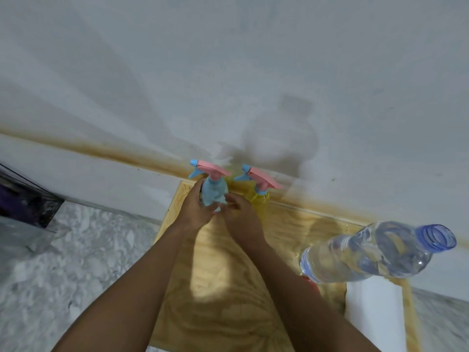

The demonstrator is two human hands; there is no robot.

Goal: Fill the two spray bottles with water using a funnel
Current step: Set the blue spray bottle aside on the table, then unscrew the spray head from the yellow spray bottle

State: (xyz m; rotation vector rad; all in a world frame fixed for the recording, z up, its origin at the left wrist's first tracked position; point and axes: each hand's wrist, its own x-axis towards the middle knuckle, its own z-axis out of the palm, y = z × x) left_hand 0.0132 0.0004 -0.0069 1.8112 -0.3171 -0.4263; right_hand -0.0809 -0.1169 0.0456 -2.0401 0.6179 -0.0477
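Note:
Two spray bottles stand at the far edge of a wooden board [218,288] against the wall. The blue spray bottle [214,193] has a pink and blue trigger head; my left hand [195,209] grips its body from the left. My right hand [241,217] touches its lower right side with bent fingers. The yellow spray bottle [258,196] stands just to the right with the same kind of head, untouched. A large clear water bottle [375,252] with an open blue neck stands at the right. No funnel can be made out.
A white sheet or cloth [375,311] lies on the board at the near right, with a small red-orange thing [311,282] partly hidden beside the water bottle. The floor [76,262] is grey marble. A dark object [22,201] sits at the far left by the stained wall.

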